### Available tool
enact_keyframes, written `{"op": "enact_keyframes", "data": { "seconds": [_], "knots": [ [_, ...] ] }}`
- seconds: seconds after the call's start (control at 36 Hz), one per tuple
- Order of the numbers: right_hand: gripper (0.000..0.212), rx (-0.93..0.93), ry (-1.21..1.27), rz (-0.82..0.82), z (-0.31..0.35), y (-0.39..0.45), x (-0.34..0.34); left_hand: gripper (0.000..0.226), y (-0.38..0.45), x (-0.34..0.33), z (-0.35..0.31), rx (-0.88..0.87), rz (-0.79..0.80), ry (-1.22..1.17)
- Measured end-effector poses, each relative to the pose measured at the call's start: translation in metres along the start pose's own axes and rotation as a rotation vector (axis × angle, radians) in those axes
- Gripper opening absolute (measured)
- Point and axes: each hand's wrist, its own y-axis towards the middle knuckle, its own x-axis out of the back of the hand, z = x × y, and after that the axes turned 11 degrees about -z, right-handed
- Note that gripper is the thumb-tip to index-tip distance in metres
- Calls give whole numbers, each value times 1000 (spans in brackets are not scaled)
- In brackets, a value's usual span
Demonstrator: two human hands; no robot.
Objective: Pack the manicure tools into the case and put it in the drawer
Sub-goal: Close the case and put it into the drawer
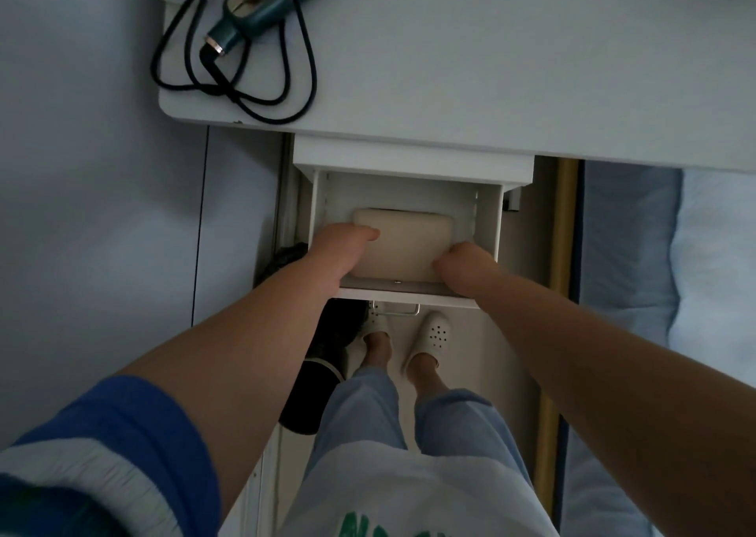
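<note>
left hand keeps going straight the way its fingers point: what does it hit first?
Probably the drawer's right wall. The left hand grips the beige case, fingers pointing across its top; depth is unclear.

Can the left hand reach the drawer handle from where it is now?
Probably yes. The left hand holds the case inside the open drawer. The handle hangs just below the drawer front, with nothing in the way.

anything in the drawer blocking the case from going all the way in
Nothing visible does. The beige case, held by the left hand and right hand, already sits inside the open drawer, and the bare strip of drawer behind it holds no other object.
</note>
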Motion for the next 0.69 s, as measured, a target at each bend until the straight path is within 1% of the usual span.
{"op": "enact_keyframes", "data": {
  "seconds": [0.06,0.08,0.11,0.14,0.19,0.22,0.25,0.28,0.31,0.33,0.36,0.39,0.42,0.44,0.47,0.5,0.56,0.64,0.69],
  "knots": [
    [34,39,36,-50,-4,-7,3,35,-8,3,-3,-104,-16,66],
    [37,74,71,-89,-7,-12,5,25,-13,6,-2,-162,-44,65],
    [40,93,139,-131,-13,-17,5,13,-20,9,0,-205,-74,45],
    [40,120,226,-184,-21,-25,6,8,-28,13,3,-218,-114,14],
    [39,178,334,-329,-37,-47,8,13,-43,22,15,-186,-214,-39],
    [40,161,356,-387,-46,-57,8,20,-49,26,22,-152,-259,-26],
    [43,100,371,-425,-53,-64,8,25,-55,31,30,-96,-298,-19],
    [45,-9,418,-415,-60,-68,8,27,-58,35,37,-9,-334,-62],
    [46,-113,447,-358,-65,-69,7,27,-61,38,43,111,-348,-159],
    [44,-213,473,-266,-67,-71,7,24,-64,41,47,241,-335,-278],
    [38,-306,547,-159,-65,-72,8,18,-66,42,50,356,-301,-390],
    [30,-407,693,-69,-61,-70,8,12,-68,44,51,446,-248,-480],
    [25,-502,905,11,-56,-69,9,9,-68,44,50,501,-193,-541],
    [24,-581,1137,63,-51,-68,11,11,-67,45,47,521,-149,-590],
    [30,-625,1287,88,-47,-67,14,16,-64,46,44,525,-127,-634],
    [35,-660,1358,96,-44,-66,16,21,-61,47,40,527,-121,-673],
    [37,-678,1427,98,-41,-65,18,26,-58,48,33,532,-123,-725],
    [37,-681,1430,95,-35,-62,23,31,-58,47,29,510,-120,-761],
    [34,-660,1431,95,-29,-58,27,29,-54,46,25,489,-115,-785]
  ]
}}
